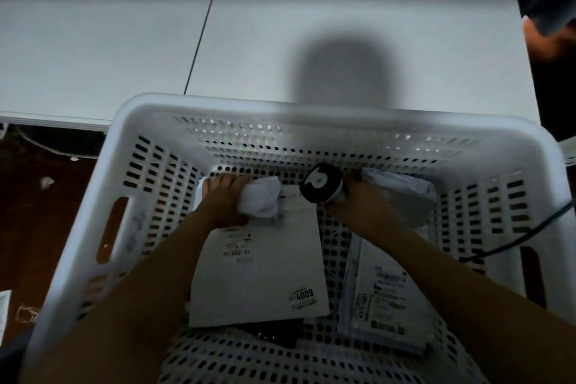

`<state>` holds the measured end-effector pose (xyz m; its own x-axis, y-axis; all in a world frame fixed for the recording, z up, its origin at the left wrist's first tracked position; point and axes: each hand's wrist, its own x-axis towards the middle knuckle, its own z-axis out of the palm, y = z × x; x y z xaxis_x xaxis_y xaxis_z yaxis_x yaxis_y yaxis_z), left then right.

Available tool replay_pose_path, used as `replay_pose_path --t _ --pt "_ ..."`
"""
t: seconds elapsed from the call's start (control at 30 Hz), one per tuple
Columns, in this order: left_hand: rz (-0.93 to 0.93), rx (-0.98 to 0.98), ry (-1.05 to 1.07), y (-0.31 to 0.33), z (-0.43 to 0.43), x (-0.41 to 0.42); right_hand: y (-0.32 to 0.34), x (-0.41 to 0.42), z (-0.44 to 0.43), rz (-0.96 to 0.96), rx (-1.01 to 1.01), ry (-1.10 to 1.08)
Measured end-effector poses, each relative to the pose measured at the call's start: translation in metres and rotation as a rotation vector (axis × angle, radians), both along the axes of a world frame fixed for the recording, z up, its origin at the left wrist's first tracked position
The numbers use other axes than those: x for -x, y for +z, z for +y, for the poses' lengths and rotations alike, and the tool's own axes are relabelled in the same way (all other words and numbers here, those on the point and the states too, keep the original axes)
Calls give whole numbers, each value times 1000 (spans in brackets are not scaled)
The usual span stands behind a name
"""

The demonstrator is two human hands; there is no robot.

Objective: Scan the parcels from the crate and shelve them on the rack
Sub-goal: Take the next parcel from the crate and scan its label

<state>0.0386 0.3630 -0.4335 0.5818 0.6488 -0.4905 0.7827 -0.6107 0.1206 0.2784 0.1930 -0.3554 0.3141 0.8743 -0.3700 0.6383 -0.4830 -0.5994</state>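
Note:
Both my arms reach down into a white perforated crate [103, 184]. My left hand [223, 201] grips a small white soft parcel [263, 199] at the far side of the crate floor. My right hand [358, 203] holds a black-and-white handheld scanner [322, 187], its head beside that parcel. A flat white envelope parcel [261, 277] with a label and a "4009" sticker lies under my left hand. A grey bag parcel [389, 299] with a shipping label lies at the right. Another crumpled grey bag [405, 193] sits behind my right hand.
The crate stands against a white table [124, 40] that carries my shadow. A black cable [511, 243] runs over the crate's right rim. A dark flat item [277, 333] pokes out beneath the envelope. Dark floor with scraps shows at the left [31, 212].

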Motion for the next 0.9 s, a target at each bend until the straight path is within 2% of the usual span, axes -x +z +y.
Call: replay_pose_path --t 0.2,0.4,0.6,0.7,0.9 --pt "-230 45 198 37 -29 9 41 9 -4 180 -2 -164" --pt "-397 19 361 110 -77 1 103 18 -40 265 -91 -317" --pt "-770 45 395 205 -132 -12 170 28 -77 491 -226 -493" --pt "-987 137 461 248 -160 -17 203 35 -93 600 -293 -505" --pt "-1126 90 430 301 -212 -30 247 43 -117 713 -379 -431"
